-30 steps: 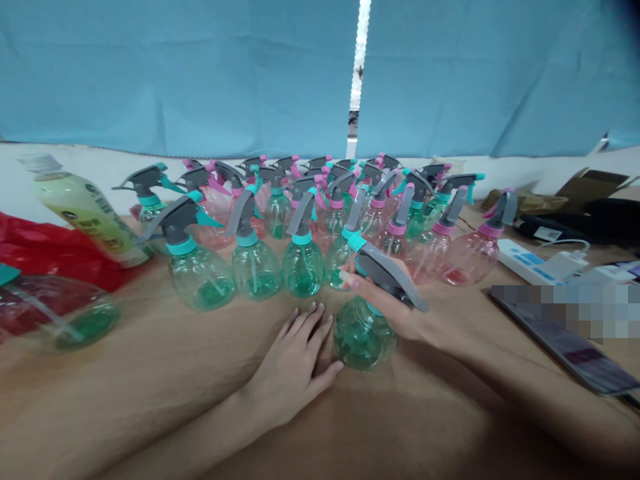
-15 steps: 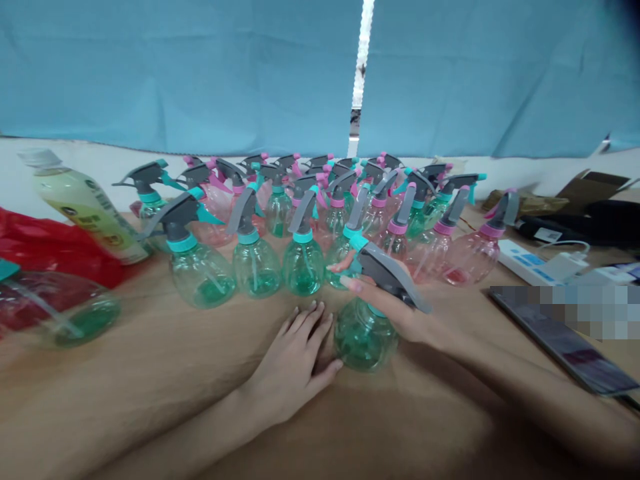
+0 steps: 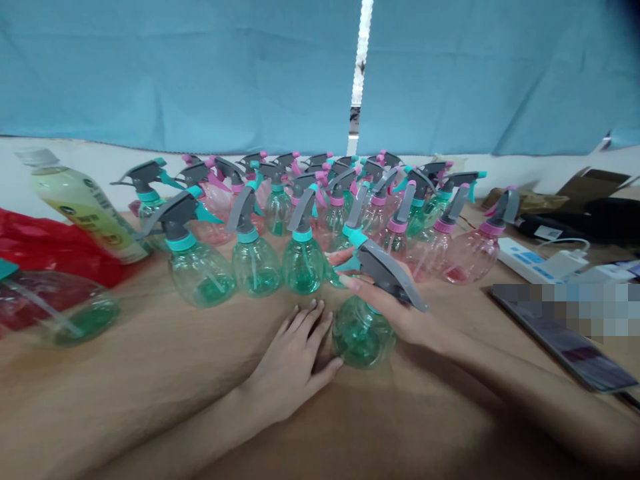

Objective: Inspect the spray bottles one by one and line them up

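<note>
A clear green spray bottle (image 3: 364, 337) with a grey and teal trigger head stands in front of me. Around its neck, just under the head, my right hand (image 3: 385, 303) is closed, with fingers partly hidden behind the nozzle. My left hand (image 3: 300, 353) lies flat on the wooden table (image 3: 200, 387), fingers stretched out, just left of that bottle. Behind the hands stands a row of spray bottles, among them a green one (image 3: 303, 263) nearest the left fingertips and a pink one (image 3: 470, 250) at the right end.
More green and pink spray bottles fill the back. At left are a tilted drink bottle (image 3: 87, 207), a red bag (image 3: 50, 243) and another green spray bottle (image 3: 95, 310). A phone (image 3: 560, 340) and a power strip (image 3: 530, 260) lie at right. A blue cloth (image 3: 200, 73) hangs behind.
Almost nothing differs. The view has shifted very slightly, and my right hand and the spray bottle it holds appear a touch further left.
</note>
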Action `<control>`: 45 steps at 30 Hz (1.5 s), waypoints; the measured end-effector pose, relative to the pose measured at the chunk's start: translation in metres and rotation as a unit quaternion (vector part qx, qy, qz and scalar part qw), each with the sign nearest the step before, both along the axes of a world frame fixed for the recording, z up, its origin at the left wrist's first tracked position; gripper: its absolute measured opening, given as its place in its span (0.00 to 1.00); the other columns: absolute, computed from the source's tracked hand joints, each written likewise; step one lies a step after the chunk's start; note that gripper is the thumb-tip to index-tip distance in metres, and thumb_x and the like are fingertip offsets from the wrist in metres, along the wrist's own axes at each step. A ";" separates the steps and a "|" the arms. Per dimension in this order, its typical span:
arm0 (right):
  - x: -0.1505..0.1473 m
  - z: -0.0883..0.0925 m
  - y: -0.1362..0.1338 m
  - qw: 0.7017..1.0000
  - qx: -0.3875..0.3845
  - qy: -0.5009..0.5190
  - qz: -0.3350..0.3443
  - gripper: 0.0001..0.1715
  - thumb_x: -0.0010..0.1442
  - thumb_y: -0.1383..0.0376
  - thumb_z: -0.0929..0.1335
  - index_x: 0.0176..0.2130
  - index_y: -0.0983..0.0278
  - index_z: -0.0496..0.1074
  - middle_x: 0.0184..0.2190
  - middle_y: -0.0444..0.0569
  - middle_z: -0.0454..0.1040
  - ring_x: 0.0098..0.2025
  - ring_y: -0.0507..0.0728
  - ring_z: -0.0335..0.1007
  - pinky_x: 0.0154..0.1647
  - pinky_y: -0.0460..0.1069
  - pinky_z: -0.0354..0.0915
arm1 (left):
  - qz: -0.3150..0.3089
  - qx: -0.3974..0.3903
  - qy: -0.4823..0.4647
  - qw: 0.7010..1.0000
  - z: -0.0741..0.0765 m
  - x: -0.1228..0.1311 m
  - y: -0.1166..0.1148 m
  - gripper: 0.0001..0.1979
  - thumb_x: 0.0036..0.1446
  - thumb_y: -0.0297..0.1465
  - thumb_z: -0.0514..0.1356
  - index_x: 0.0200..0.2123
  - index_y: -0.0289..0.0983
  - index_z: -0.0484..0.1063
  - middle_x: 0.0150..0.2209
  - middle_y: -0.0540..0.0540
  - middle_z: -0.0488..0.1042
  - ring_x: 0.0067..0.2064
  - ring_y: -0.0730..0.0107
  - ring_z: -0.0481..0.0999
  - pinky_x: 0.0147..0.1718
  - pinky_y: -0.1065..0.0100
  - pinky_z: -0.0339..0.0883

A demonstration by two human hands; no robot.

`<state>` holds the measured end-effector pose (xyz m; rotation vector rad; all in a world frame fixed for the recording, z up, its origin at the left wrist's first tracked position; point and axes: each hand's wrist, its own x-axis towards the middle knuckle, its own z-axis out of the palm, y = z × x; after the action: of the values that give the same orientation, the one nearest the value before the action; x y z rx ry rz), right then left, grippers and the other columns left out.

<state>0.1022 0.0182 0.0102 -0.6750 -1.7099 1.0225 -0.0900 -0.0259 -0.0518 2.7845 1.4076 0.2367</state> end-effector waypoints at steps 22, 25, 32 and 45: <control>-0.001 0.001 -0.001 1.000 -0.005 -0.001 0.001 0.13 0.59 0.65 0.68 0.46 0.59 0.69 0.46 0.47 0.73 0.39 0.55 0.71 0.46 0.54 0.68 | -0.006 0.013 0.001 1.000 -0.001 0.000 0.001 0.32 0.64 0.45 0.51 0.61 0.27 0.59 0.64 0.31 0.57 0.64 0.48 0.58 0.58 0.46 0.58; 0.000 0.001 -0.001 1.000 -0.001 -0.005 0.000 0.13 0.59 0.65 0.68 0.46 0.59 0.69 0.45 0.47 0.73 0.38 0.55 0.71 0.45 0.53 0.68 | -0.005 0.009 0.005 1.000 -0.001 0.000 0.001 0.32 0.64 0.45 0.51 0.61 0.27 0.60 0.64 0.31 0.57 0.64 0.48 0.58 0.58 0.46 0.58; -0.001 0.001 0.000 1.000 -0.001 -0.001 -0.002 0.12 0.59 0.64 0.68 0.45 0.59 0.69 0.44 0.47 0.73 0.37 0.54 0.71 0.43 0.52 0.68 | -0.006 0.013 0.001 1.000 -0.002 0.001 0.003 0.32 0.64 0.46 0.51 0.61 0.28 0.59 0.64 0.31 0.58 0.64 0.48 0.58 0.58 0.46 0.58; 0.000 -0.002 0.001 1.000 0.007 -0.015 -0.012 0.12 0.60 0.61 0.68 0.44 0.58 0.70 0.38 0.45 0.74 0.33 0.54 0.69 0.38 0.52 0.67 | -0.005 0.010 0.002 1.000 -0.003 0.000 0.001 0.32 0.64 0.45 0.51 0.62 0.28 0.58 0.64 0.32 0.57 0.65 0.49 0.57 0.59 0.46 0.57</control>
<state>0.1019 0.0190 0.0077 -0.7030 -1.7291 0.9872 -0.0902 -0.0251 -0.0545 2.8084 1.4009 0.2480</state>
